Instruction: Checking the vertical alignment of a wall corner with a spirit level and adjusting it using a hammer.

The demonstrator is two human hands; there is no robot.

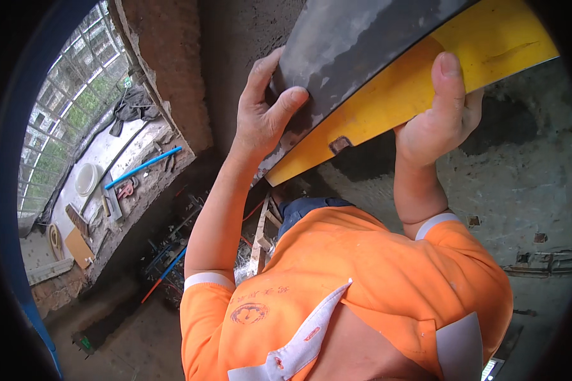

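A long grey, mottled board-like piece (356, 44) runs diagonally across the upper middle, with a long flat yellow bar (368, 108) along its lower right edge. I cannot tell whether they are joined. My left hand (267, 105) is closed on the grey piece's left side, thumb against its face and fingers curled at the edge. My right hand (442, 117) grips the yellow bar from below, its thumb on the yellow face and the other fingers mostly hidden behind the thumb and bar. The far ends of both pieces run out of view.
At left, a rough ledge (133, 193) beneath a barred window (63, 101) holds dark cloth, a blue tube (143, 167), a white lid, a trowel and other tools. Below are pipes (165, 273) and a wooden frame (258, 254). A stained grey surface (521, 190) fills the right.
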